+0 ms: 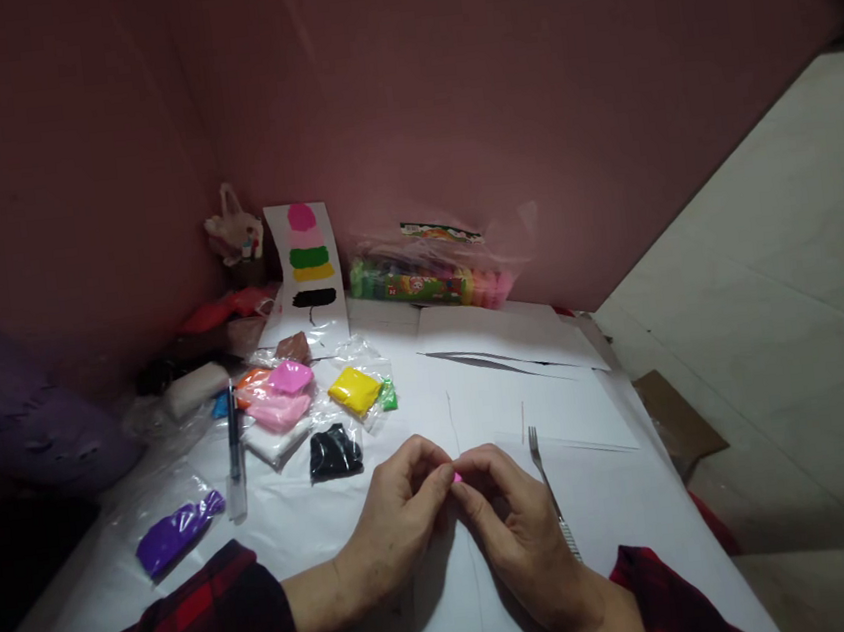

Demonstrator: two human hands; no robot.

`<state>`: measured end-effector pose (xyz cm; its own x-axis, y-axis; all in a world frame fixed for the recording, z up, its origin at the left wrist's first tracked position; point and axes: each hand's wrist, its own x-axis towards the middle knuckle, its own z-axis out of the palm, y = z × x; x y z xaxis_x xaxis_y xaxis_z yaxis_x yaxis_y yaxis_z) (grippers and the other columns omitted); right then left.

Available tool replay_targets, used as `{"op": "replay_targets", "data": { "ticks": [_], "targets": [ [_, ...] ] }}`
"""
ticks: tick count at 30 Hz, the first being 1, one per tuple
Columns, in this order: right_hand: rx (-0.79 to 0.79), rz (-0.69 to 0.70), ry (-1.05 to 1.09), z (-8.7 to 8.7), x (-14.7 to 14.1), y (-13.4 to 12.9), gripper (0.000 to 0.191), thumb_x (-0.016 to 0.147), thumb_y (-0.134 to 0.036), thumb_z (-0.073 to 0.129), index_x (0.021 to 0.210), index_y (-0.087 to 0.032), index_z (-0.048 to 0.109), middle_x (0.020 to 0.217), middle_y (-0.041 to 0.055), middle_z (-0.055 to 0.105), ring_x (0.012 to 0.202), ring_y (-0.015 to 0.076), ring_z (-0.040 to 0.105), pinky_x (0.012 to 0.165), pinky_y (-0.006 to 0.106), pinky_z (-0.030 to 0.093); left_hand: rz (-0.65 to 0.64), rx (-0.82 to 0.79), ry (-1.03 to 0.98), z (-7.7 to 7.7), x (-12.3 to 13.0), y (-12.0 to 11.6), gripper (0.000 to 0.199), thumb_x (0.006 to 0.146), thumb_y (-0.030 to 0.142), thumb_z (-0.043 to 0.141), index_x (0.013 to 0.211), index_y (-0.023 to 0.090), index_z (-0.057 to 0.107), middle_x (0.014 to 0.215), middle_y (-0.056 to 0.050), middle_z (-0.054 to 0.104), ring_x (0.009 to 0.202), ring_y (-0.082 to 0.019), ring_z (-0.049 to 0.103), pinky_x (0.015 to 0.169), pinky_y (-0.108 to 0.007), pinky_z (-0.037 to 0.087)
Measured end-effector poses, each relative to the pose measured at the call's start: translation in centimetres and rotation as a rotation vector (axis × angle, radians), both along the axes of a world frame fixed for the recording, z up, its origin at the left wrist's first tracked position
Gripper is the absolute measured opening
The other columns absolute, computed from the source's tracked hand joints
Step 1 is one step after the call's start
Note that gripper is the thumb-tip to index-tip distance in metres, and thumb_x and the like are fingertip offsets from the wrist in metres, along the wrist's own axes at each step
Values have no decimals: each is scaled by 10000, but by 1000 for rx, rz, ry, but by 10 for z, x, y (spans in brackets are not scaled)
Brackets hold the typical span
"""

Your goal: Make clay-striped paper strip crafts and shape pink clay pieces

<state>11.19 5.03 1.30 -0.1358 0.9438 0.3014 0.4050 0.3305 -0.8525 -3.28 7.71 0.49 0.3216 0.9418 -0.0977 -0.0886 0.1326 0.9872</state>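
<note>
A small piece of bright pink modelling clay (pixel 457 477) is pinched between the fingertips of both hands, low over the white paper (pixel 447 555). My left hand (pixel 394 515) grips it from the left with thumb and forefinger. From the right, my right hand (pixel 515 522) closes thumb and forefinger on the same piece, most of which the fingers hide. A metal fork (pixel 546 474) lies just right of my right hand. Left of my left hand sits a bag of black clay (pixel 335 453).
Bags of yellow (pixel 355 390), pink (pixel 278 410) and purple clay (pixel 178 536) lie on the left, near a pen (pixel 234 436). A card with painted colour bands (pixel 310 257) leans on the wall beside a pack of coloured clay sticks (pixel 426 285). The table's edge runs down the right.
</note>
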Motion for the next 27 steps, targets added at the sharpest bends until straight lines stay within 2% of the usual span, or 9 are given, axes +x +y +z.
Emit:
{"op": "replay_targets", "data": {
  "ticks": [27],
  "targets": [
    [5, 11, -24, 1, 1, 2, 92, 918, -166, 496, 887, -198, 577, 818, 28, 604, 732, 163, 581, 650, 289, 473, -16, 22, 32, -2, -1, 0, 176, 891, 302, 534, 779, 166, 518, 643, 34, 494, 527, -75, 439, 481, -209, 337]
  ]
}}
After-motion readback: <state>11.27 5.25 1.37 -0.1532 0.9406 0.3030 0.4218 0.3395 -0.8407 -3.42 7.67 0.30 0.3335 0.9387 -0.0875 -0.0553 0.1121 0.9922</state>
